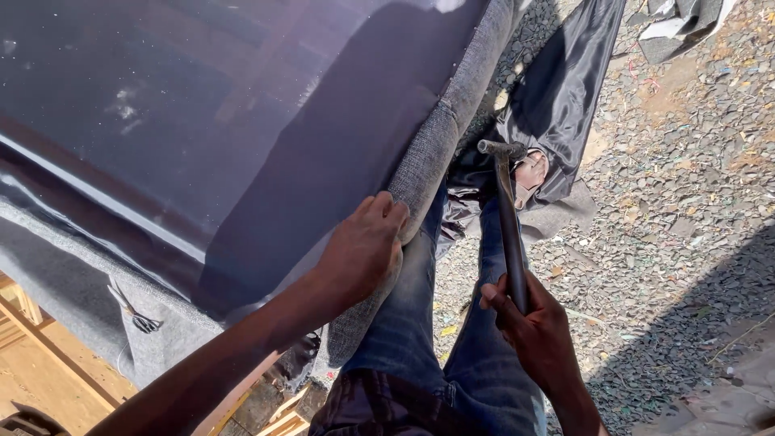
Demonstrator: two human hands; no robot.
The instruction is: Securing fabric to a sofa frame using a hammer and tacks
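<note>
We are pressing our left hand point(363, 250) flat on the grey fabric point(428, 153) at frame centre, while our right hand point(529, 319) is clamping a hammer point(507, 218). A stray swing could be hitting those fingers, since they are lying just beside the hammer.

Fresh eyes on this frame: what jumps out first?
The big sheet of shiny dark cloth filling the upper left, laid over a piece of furniture edged in grey fabric. Next, the right hand at lower centre gripping a hammer that points up and away. The left hand presses on the grey edge, and scissors lie at lower left.
</note>
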